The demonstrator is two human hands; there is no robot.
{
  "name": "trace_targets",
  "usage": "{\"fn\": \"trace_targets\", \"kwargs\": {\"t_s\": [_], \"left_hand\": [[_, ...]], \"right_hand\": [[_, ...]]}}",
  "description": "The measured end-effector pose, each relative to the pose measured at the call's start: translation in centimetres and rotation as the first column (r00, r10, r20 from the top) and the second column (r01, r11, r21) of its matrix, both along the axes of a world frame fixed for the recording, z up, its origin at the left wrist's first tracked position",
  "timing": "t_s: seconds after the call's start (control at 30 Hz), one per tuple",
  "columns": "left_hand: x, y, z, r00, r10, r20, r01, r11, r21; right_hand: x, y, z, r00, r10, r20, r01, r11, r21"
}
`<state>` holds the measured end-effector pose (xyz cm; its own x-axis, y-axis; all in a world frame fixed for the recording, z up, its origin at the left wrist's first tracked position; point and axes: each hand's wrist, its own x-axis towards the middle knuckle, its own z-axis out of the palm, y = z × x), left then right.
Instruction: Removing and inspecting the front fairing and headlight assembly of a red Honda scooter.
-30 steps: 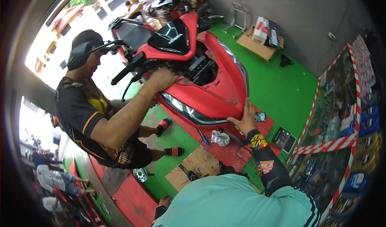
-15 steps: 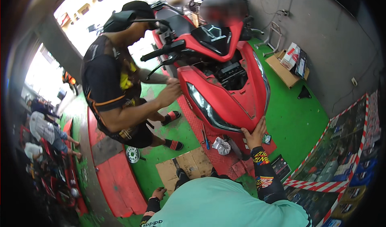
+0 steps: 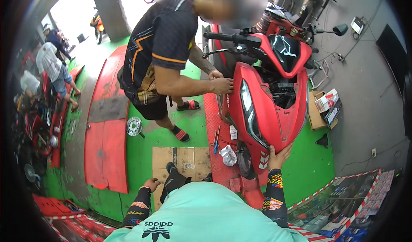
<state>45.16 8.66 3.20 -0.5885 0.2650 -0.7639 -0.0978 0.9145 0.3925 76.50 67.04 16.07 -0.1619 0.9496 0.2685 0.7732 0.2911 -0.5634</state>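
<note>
My right hand [image 3: 278, 158] grips the lower tip of the red scooter's front fairing [image 3: 268, 122], below the long headlight [image 3: 249, 107]. My left hand [image 3: 151, 183] hangs low by my leg, holding nothing, its fingers loosely curved and apart. A cardboard sheet [image 3: 165, 151] lies under my feet. Past the fairing's left side stands a co-worker [image 3: 159, 40] in dark shirt and shorts; that person's hands [image 3: 222, 85] are at the panel's left edge. A crumpled white bundle [image 3: 228, 155] and hand tools [image 3: 216, 144] rest on the red platform [image 3: 211, 113] beside the front wheel [image 3: 245, 167].
A red ramp [image 3: 105, 147] and round metal stool [image 3: 134, 126] are left. Other people [image 3: 49, 60] are among motorcycles farther left. Boxes [image 3: 319, 113] and a black part [image 3: 322, 141] lie by the grey wall. Glass display cases [image 3: 334, 195] with striped edges are at lower right.
My view has swung leftward, so the scooter appears farther right and more upright. The co-worker's hand moved down from the fairing's upper opening to its left edge. My right hand stays on the fairing.
</note>
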Motion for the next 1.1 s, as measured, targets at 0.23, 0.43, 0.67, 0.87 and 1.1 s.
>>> {"fn": "trace_targets", "kwargs": {"t_s": [0.23, 0.43, 0.67, 0.87, 1.1], "left_hand": [[-0.7, -2.8, -0.8, 0.999, 0.034, 0.006, -0.034, 0.999, -0.006], [-3.1, -6.2, -1.8, 0.996, 0.070, 0.046, -0.070, 0.998, 0.002], [-8.9, -9.8, -3.4, 0.997, 0.066, 0.036, -0.068, 0.995, 0.068], [-15.1, -11.2, -4.2, 1.000, -0.009, 0.009, 0.008, 0.999, 0.039], [-20.1, -11.1, -4.8, 0.997, 0.018, 0.069, -0.026, 0.993, 0.119]], "right_hand": [[0.5, -0.1, 1.8, 0.999, 0.017, 0.050, -0.014, 0.999, -0.051], [0.5, 1.0, 3.0, 0.998, 0.018, 0.060, -0.013, 0.997, -0.073], [-0.5, 1.0, 2.4, 0.989, -0.110, 0.102, 0.122, 0.985, -0.118], [0.2, -5.3, -1.6, 0.983, -0.180, -0.030, 0.173, 0.973, -0.155], [4.7, -25.2, -15.2, 0.873, 0.199, 0.444, 0.340, 0.404, -0.849]]}}
